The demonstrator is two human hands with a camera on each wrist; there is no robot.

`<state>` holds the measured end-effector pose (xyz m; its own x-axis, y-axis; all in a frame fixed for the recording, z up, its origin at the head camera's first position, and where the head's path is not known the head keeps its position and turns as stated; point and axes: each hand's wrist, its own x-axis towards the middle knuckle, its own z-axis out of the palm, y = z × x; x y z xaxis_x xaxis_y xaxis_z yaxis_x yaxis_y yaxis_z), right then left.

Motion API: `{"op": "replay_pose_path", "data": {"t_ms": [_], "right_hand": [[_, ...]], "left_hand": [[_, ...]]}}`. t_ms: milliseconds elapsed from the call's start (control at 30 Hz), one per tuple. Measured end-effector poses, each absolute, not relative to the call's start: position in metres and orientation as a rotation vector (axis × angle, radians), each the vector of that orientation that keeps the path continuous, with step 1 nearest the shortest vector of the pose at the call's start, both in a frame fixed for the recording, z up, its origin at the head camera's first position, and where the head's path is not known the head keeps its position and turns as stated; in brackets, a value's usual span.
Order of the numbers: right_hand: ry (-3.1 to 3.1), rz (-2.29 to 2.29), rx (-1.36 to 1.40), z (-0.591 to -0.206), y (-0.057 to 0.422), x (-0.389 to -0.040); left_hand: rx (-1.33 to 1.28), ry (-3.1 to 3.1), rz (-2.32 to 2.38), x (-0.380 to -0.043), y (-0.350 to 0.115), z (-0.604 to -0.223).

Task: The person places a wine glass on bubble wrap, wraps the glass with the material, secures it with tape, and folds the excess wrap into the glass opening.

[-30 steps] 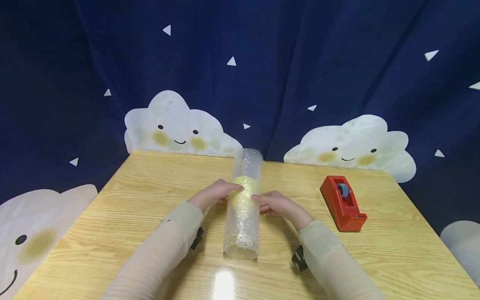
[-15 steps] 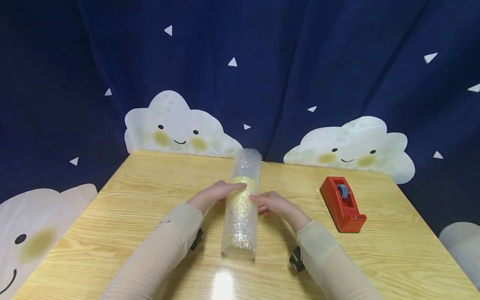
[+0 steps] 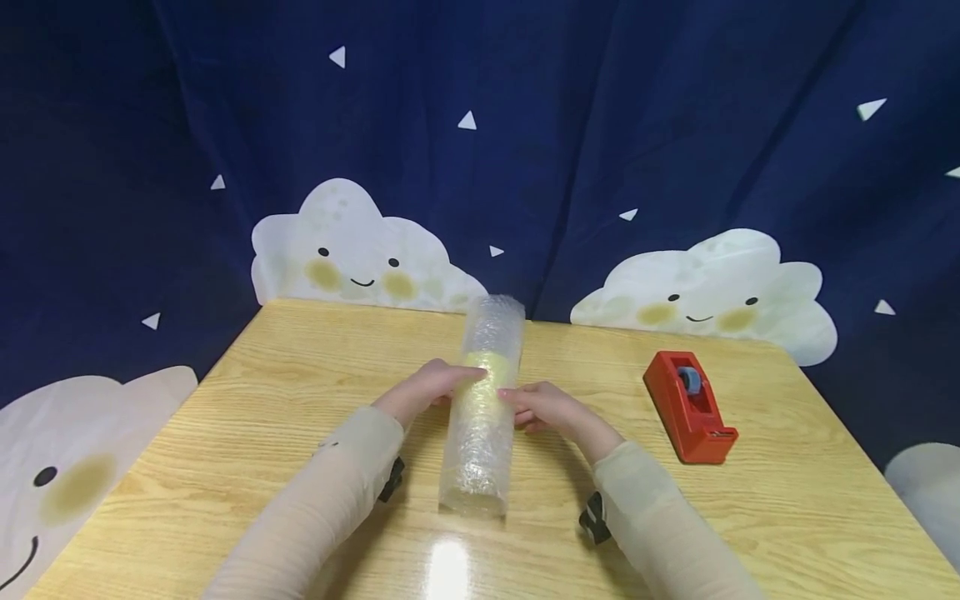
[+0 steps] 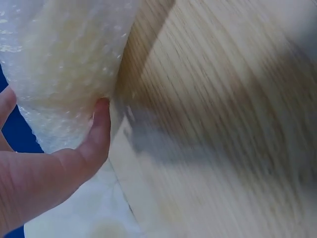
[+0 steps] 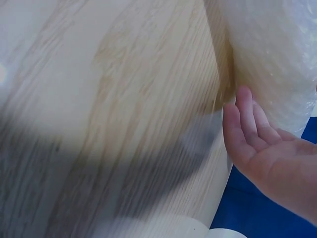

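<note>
In the head view a roll of clear bubble wrap (image 3: 477,454) lies lengthwise at the middle of the table, something yellow showing through its centre. My left hand (image 3: 427,389) holds its left side, one digit lying over the top. From the right, my right hand (image 3: 552,408) holds it with a fingertip on the upper surface and the other fingers low along the side. The left wrist view shows a fingertip of the left hand (image 4: 54,173) against the bubble wrap (image 4: 69,54). In the right wrist view, bent fingers of the right hand (image 5: 277,153) meet the wrap's lower side.
A red tape dispenser (image 3: 690,408) with a small blue roll of tape (image 3: 689,381) stands to the right on the wooden table (image 3: 330,342). Behind the table hangs a dark blue curtain (image 3: 405,92) with clouds and white triangles.
The near end of the bubble wrap roll has swung slightly left. Both hands stay on its sides and have barely moved.
</note>
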<state>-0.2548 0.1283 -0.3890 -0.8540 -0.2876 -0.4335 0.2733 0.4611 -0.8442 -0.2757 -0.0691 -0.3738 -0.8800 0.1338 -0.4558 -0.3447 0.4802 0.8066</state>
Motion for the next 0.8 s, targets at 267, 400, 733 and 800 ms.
{"op": "replay_pose_path", "data": {"t_ms": [267,400,733,800], "right_hand": [[2.198,-1.396,-0.031,-0.388,0.124,-0.253],[2.202,-1.385,-0.040,-0.388,0.123,-0.253],[2.227,-1.342,-0.062,-0.385,0.123,-0.251],[2.238,-1.344,-0.051,-0.386,0.121,-0.251]], "left_hand": [[-0.065,2.288,1.309,-0.276,-0.070,-0.366],[-0.097,2.373,1.205,-0.274,-0.066,-0.364],[-0.137,2.429,1.205,-0.275,-0.063,-0.363],[-0.147,2.405,1.238,-0.274,-0.064,-0.361]]}}
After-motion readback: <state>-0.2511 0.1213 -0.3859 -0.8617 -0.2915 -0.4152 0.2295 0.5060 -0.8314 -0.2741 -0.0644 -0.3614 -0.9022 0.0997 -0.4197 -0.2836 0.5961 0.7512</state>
